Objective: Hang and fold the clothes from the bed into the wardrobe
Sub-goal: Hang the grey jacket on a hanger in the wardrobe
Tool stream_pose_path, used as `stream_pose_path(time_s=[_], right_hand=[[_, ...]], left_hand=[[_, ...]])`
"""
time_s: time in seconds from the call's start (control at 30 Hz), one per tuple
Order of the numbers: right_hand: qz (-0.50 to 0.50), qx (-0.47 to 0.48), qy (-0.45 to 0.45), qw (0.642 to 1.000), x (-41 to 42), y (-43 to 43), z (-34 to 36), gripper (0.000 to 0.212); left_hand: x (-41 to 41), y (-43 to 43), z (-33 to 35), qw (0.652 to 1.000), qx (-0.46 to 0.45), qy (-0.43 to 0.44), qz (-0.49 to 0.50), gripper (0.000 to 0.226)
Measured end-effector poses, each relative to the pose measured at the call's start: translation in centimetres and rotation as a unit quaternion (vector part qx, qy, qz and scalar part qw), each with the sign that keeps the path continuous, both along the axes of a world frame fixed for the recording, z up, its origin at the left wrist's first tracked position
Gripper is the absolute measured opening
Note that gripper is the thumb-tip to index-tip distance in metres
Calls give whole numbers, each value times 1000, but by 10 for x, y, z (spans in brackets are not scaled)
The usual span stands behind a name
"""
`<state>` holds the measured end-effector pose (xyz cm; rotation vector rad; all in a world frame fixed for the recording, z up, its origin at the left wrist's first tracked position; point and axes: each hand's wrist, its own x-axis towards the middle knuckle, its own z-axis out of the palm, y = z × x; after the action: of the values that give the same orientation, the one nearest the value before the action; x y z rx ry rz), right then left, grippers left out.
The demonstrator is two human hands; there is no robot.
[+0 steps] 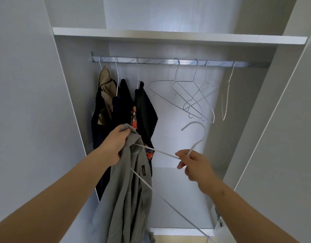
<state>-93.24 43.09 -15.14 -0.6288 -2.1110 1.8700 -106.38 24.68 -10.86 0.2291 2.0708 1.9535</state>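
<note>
Left hand (pixel 116 146) grips grey jacket (pixel 128 199) — right hand (pixel 191 165) pinches white hanger (pixel 196 142) neck beside it.

The place was a home, most likely a bedroom, seen from in front of an open clothes wardrobe (pixel 72 102). Its pale grey panels framed a metal hanging rail (pixel 168 61) fixed under a white shelf (pixel 168 36). A tan garment (pixel 105 79) and several dark garments (pixel 144 106) hung at the rail's left end, with bare white wire hangers (pixel 191 95) to the right. A metal hinge fitting (pixel 218 218) showed low on the right side, and a strip of light wooden floor (pixel 177 239) lay below the base.
</note>
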Motion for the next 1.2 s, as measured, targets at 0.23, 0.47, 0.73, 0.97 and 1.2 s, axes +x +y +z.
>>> stream_pose_path(time_s=[0.23,0.47,0.73,0.97,1.2], right_hand=[[15,28,29,999,-14,-20,0,22],[3,38,47,998,-23,-23,4,28],[69,45,53,995,-21,-26,15,23],[22,132,113,985,-14,-23,19,21],[-95,312,262,908,4,-10,13,10]], left_hand=[[47,13,12,988,80,-90,-95,31],[39,0,27,981,-81,34,-175,32],[30,11,-4,762,-390,465,-226,47],[21,24,-10,830,-270,426,-238,30],[3,24,-9,909,-180,356,-121,30]])
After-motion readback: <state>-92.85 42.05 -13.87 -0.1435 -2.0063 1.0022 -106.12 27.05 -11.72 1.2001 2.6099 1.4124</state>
